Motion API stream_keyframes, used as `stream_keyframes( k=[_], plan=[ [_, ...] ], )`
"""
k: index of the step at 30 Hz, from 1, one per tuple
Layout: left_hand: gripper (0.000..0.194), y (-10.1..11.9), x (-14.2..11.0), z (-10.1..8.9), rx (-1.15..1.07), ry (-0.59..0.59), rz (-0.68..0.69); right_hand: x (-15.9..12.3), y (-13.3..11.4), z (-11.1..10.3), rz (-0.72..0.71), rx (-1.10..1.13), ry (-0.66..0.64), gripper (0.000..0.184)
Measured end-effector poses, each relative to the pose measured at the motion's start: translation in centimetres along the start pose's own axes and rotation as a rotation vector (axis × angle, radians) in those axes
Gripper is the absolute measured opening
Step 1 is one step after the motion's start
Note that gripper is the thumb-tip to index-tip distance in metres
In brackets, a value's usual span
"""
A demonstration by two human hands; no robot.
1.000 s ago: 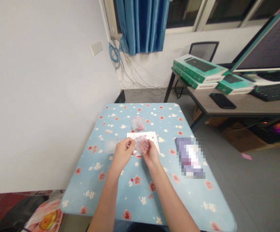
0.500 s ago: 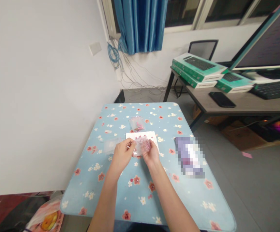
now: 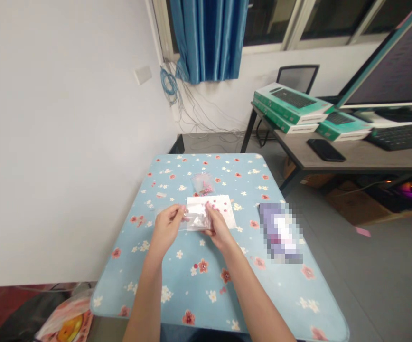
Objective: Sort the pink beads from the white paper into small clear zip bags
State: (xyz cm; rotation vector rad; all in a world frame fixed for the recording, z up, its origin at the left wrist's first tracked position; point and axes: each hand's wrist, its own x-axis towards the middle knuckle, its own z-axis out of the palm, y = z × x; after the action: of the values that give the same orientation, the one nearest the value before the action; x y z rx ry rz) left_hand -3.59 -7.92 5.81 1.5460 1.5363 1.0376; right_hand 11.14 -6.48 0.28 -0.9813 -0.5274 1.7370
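Our left hand point(image 3: 166, 225) and right hand point(image 3: 219, 229) are both pinched nearly shut, thumbs and fingers gripping opposite ends of a clear plastic bag point(image 3: 195, 221) stretched between them. Just beyond the hands, partly under the bag, we have a white sheet of paper point(image 3: 215, 205), and further ahead of the hands a small clear bag of pink pieces point(image 3: 203, 184). Well to the right of our right hand lies a pixelated item point(image 3: 280, 232), all on a blue floral tablecloth point(image 3: 177, 289)
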Motion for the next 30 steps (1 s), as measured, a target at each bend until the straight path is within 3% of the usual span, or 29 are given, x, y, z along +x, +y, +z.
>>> stream_keyframes(
  k=[5, 11, 14, 17, 23, 26, 30],
  plan=[
    [0.034, -1.9, 0.3, -2.4, 0.126, 0.049, -0.002, 0.3, 1.2, 1.5, -0.056, -0.166, -0.097, 0.046],
    [0.032, -4.8, 1.2, -4.5, 0.407, 0.164, -0.033, 2.7, 3.0, 3.3, -0.053, -0.331, -0.094, 0.045],
    [0.031, -6.0, 1.8, -5.0, 0.484, 0.203, -0.038, 4.6, 3.2, 3.9, -0.231, -0.583, -0.085, 0.047],
    [0.03, -7.0, 2.3, -5.2, 0.603, 0.232, -0.039, 5.9, 2.7, 4.5, -0.398, -0.917, -0.089, 0.046],
    [0.03, -9.2, 2.7, -4.4, 0.846, 0.229, -0.023, 6.4, 2.5, 5.2, -0.464, -1.463, 0.02, 0.033],
    [0.027, -9.9, 2.7, -4.0, 0.913, 0.237, -0.01, 6.4, 2.8, 5.2, -0.475, -1.59, 0.035, 0.026],
    [0.025, -10.2, 2.7, -3.7, 0.921, 0.245, 0.013, 6.4, 2.3, 4.6, -0.483, -1.536, 0.06, 0.03]
  ],
)
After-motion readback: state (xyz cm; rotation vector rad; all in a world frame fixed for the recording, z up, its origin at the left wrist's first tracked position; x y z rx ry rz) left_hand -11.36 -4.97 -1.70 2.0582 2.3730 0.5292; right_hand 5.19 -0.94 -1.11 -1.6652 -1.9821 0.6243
